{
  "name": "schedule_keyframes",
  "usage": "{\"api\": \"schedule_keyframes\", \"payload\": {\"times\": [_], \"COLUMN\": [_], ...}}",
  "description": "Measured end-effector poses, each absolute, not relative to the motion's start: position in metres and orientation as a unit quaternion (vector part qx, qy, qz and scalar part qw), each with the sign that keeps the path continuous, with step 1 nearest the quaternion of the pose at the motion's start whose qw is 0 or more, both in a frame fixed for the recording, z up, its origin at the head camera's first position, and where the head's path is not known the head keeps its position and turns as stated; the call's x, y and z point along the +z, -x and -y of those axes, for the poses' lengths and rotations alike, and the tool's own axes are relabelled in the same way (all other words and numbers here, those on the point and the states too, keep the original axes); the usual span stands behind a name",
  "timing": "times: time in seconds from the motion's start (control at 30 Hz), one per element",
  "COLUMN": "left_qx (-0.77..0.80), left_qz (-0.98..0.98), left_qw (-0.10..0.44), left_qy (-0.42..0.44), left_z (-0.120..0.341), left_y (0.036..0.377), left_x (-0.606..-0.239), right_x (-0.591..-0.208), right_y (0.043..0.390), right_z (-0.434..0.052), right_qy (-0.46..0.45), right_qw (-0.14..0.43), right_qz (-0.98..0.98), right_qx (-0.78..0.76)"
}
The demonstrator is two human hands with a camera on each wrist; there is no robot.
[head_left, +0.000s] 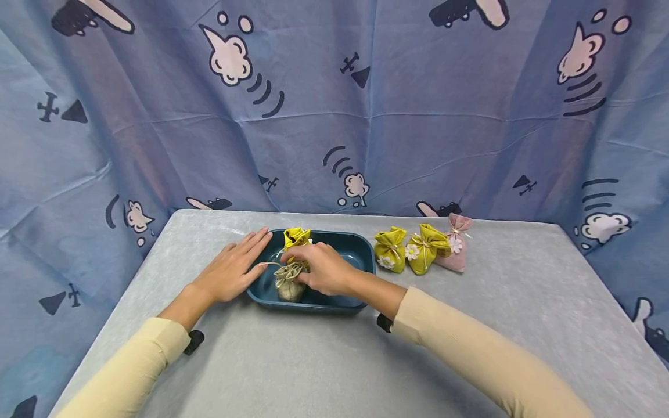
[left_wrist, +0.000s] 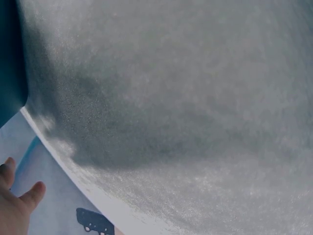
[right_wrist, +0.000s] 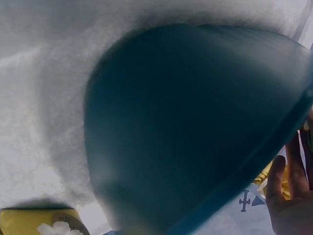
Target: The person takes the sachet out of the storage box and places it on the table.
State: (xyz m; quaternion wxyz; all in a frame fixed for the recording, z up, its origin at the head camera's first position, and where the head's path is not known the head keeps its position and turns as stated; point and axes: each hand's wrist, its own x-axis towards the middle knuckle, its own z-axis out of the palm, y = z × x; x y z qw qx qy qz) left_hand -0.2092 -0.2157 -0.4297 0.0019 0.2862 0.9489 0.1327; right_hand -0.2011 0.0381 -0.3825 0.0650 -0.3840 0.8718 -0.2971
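In the head view a dark blue rectangular tray [head_left: 334, 307] stands on the table. My right hand [head_left: 326, 270] reaches over it and pinches the gathered neck of a khaki drawstring pouch [head_left: 290, 289], which is inside the tray's left half. Behind that one, a yellow drawstring pouch [head_left: 296, 237] is partly hidden by the same hand. At the tray's left end lies my left hand [head_left: 232, 271], fingers extended, touching the rim. The left wrist view catches only part of the left hand [left_wrist: 14, 210]; the tray's outside wall [right_wrist: 161, 127] fills the right wrist view.
Right of the tray sit two yellow pouches [head_left: 390, 251] [head_left: 425, 249] with white flowers, and a pink pouch [head_left: 453, 261] leans behind them. A blue patterned curtain [head_left: 313, 116] hangs along the back edge of the grey-white table [head_left: 292, 360].
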Motion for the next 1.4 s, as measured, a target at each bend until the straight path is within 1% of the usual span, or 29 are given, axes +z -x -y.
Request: {"api": "schedule_keyframes", "payload": {"times": [0.2, 0.6, 0.93, 1.17, 1.4], "left_qx": [0.136, 0.139, 0.136, 0.128, 0.129], "left_qz": [-0.949, -0.948, -0.948, -0.948, -0.947], "left_qw": [0.003, 0.003, -0.001, -0.007, -0.011], "left_qy": [-0.285, -0.286, -0.288, -0.292, -0.295], "left_z": [0.214, 0.215, 0.215, 0.215, 0.215], "left_y": [0.209, 0.209, 0.209, 0.209, 0.21], "left_x": [-0.429, -0.43, -0.43, -0.43, -0.43], "right_x": [-0.382, -0.377, -0.363, -0.355, -0.345], "right_y": [0.199, 0.197, 0.195, 0.197, 0.2], "right_z": [-0.042, -0.049, -0.057, -0.065, -0.072], "right_qy": [0.389, 0.391, 0.388, 0.392, 0.394], "right_qw": [0.047, 0.039, 0.028, 0.005, 0.0], "right_qz": [-0.869, -0.859, -0.854, -0.85, -0.849], "right_qx": [-0.303, -0.328, -0.347, -0.352, -0.353]}}
